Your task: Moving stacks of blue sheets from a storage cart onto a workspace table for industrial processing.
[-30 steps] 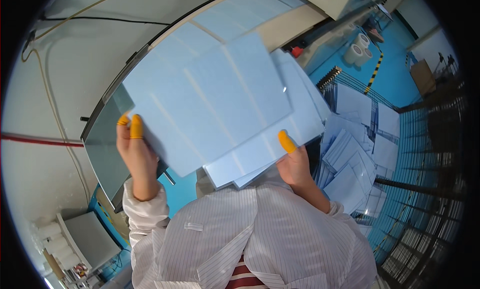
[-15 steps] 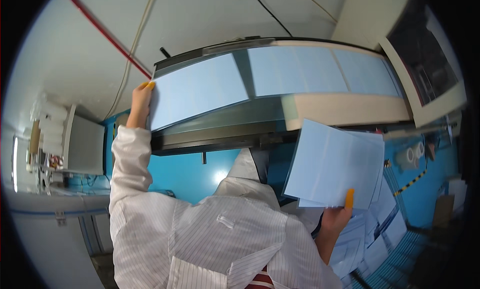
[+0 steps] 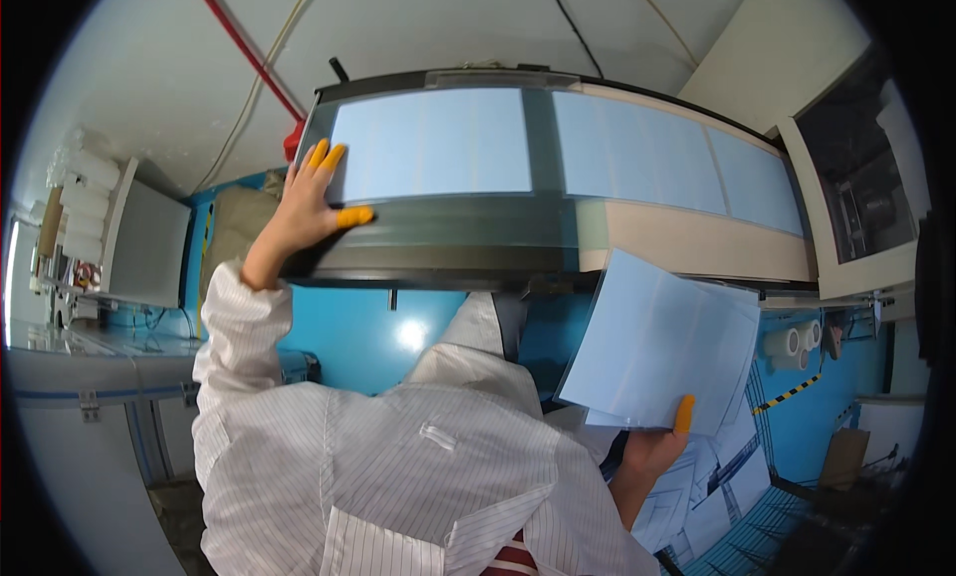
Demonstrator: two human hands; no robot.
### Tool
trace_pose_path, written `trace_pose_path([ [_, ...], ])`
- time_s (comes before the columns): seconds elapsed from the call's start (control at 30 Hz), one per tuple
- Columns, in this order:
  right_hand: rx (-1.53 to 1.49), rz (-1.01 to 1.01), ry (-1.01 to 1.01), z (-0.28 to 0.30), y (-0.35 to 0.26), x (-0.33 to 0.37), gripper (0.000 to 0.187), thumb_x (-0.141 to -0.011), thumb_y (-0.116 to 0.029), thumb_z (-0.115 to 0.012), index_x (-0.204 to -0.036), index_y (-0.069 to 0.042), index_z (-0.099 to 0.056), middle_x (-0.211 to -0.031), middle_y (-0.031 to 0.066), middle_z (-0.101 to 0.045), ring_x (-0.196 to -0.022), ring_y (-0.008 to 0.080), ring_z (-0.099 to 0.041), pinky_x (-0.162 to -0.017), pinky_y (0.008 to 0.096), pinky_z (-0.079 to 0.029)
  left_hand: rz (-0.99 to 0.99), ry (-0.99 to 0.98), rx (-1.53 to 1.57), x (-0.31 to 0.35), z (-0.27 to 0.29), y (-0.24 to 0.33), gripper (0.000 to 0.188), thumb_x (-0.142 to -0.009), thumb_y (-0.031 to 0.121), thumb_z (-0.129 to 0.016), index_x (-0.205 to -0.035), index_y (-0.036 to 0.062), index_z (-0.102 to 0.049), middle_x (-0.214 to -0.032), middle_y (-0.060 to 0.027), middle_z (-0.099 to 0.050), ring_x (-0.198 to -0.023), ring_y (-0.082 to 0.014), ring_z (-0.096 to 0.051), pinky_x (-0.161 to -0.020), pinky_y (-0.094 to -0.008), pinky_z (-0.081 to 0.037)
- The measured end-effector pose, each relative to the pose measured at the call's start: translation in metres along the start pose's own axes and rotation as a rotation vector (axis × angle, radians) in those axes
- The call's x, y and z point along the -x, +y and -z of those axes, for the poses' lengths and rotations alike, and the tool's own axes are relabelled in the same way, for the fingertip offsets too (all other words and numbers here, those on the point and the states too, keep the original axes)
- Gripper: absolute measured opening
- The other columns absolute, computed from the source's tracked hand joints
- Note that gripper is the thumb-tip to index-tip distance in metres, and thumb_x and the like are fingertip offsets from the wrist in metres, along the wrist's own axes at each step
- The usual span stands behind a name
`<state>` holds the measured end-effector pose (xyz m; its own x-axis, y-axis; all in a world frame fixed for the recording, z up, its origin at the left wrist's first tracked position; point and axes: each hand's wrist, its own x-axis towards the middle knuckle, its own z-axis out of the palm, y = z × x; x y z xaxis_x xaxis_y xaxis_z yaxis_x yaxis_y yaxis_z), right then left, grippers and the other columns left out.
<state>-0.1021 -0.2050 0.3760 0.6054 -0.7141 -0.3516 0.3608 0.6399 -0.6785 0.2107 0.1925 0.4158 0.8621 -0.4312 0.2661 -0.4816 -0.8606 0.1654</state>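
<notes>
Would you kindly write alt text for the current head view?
The left hand, in orange finger covers, lies spread at the left edge of a pale-blue rectangular sheet on a long, dark-edged bench. The right hand holds a fanned stack of pale-blue rectangular sheets.

Indoor light, fairly bright and even over the middle; source out of frame. Strong white glare spot on the blue floor (image 3: 344, 332), soft sheen on the grey wall (image 3: 418, 28). Pale blue sheets (image 3: 438, 143) read bright, their stripes faint. Left hand (image 3: 311, 203) reasonably sharp. Fisheye bows the conveyor belt (image 3: 458, 223); white rolls (image 3: 85, 203) at far left look soft. Wire rack (image 3: 772, 521) at lower right sinks into shadow; corners black out.
</notes>
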Motion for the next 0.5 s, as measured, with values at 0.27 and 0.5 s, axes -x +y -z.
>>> trace_pose_path([
  [0.27, 0.001, 0.008, -0.025, -0.015, 0.009, -0.006, 0.041, -0.089, -0.023, -0.049, -0.122, 0.000, -0.041, -0.116, 0.0112, -0.053, -0.106, 0.0242, -0.052, -0.089, 0.0391, -0.043, 0.007, 0.047, -0.088, -0.023, -0.009, 0.039, 0.079, -0.072, 0.052, -0.063, -0.118, -0.0095, -0.045, -0.120, -0.0275, -0.046, -0.118, -0.0383, -0.040, -0.101, -0.0451, -0.027],
  [0.5, 0.031, 0.001, 0.028, -0.007, 0.009, 0.000, 0.041, -0.089, -0.024, -0.050, -0.122, -0.001, -0.042, -0.114, 0.0110, -0.053, -0.105, 0.0229, -0.052, -0.087, 0.0373, -0.044, -0.053, 0.063, -0.209, -0.033, -0.014, 0.072, 0.079, -0.074, 0.054, -0.059, -0.117, -0.0115, -0.045, -0.116, -0.0285, -0.048, -0.114, -0.0382, -0.043, -0.101, -0.0425, -0.028],
])
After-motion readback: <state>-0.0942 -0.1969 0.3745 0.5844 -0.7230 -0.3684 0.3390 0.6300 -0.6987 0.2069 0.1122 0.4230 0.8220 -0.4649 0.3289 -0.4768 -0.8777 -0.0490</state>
